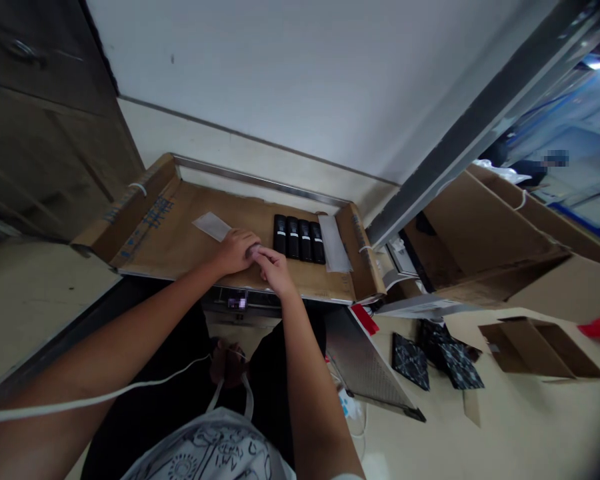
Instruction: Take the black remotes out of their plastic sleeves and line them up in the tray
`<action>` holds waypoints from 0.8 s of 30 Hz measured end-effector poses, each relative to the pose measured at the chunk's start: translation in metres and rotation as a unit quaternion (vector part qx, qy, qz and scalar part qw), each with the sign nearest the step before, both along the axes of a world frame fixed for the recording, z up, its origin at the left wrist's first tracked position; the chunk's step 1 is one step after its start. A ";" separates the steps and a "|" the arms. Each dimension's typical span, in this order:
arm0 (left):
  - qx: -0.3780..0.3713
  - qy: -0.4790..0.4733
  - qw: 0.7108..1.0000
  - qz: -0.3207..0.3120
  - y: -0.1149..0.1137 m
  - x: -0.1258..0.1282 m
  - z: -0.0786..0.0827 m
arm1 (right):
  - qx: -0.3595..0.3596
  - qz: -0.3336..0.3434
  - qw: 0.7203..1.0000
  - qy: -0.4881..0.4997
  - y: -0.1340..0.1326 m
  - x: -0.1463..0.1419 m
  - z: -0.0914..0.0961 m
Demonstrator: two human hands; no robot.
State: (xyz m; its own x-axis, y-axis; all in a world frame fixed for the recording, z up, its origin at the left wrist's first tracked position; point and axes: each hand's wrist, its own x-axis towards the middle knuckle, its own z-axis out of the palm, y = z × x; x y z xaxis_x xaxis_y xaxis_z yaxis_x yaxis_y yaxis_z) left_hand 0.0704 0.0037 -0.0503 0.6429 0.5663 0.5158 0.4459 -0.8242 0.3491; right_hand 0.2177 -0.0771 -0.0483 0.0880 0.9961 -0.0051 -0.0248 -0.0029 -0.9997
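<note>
My left hand [236, 251] and my right hand [275, 269] meet over a flattened cardboard sheet [180, 233]. Both have their fingers curled together around a small dark item that I cannot make out. Just right of the hands lies a row of several black rectangular devices [300, 239], side by side. A white strip [334, 243] lies right of that row. A small pale paper slip [211, 226] rests on the cardboard just left of my left hand.
A dark wooden cabinet [45, 120] stands at the left. Open cardboard boxes [490, 233] and a smaller box [535, 347] sit at the right. Dark patterned flat packs [410, 360] and a metal sheet [365, 360] lie on the floor. A white cable [130, 390] crosses my left arm.
</note>
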 end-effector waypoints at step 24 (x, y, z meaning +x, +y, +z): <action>0.013 -0.019 0.998 0.062 0.005 0.006 -0.007 | -0.149 -0.213 0.751 -0.607 0.031 0.002 0.036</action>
